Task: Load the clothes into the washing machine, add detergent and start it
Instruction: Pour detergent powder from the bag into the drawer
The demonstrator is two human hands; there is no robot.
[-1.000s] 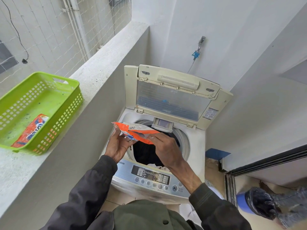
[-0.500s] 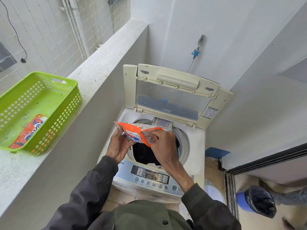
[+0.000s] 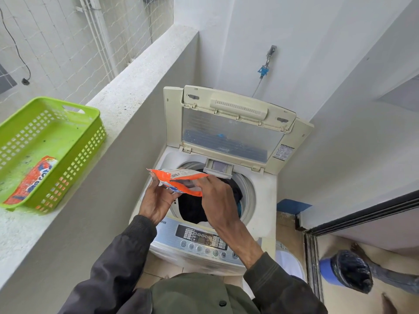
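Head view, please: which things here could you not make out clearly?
- Sachet opening: hidden by the right hand and folds, head view.
- Drum contents: mostly behind both hands.
- Panel labels: too small.
- Second sachet: partly behind the basket wall.

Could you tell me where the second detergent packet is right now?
It lies inside the green basket on the ledge, left of the washing machine.

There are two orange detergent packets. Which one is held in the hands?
The detergent packet over the open washing machine, pinched between left hand and right hand. The other packet lies untouched in the green basket.
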